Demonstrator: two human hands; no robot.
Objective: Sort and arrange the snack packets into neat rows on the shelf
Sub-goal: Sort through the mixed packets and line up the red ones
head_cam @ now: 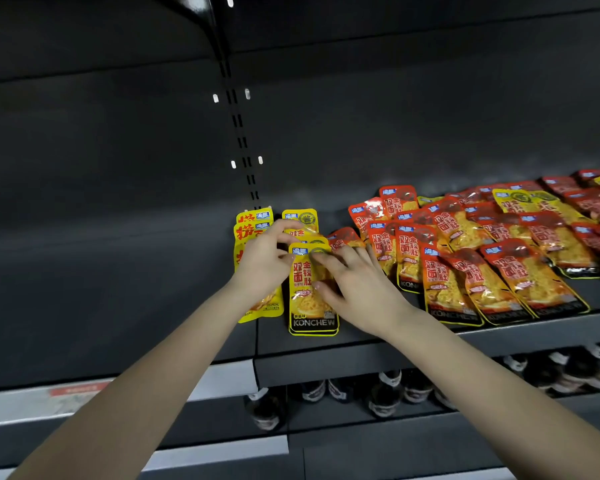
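Snack packets [309,306], flat pouches of glossy yellow plastic, lie stacked at the front of the dark matte metal shelf [361,344]. Left hand [264,261] pinches one by its upper edge. The right hand [357,289] presses flat on the stack, fingers straight. Crinkly red packets [499,271] overlap loosely alongside.

Left hand [264,268] and right hand [357,289]: bare. Behind each grip, the forearm [499,393] is uncovered as far as the view shows.

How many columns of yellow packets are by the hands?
2. The left column lies partly behind the left hand; the right column is beside it, under the right hand. Packets underneath may be hidden.
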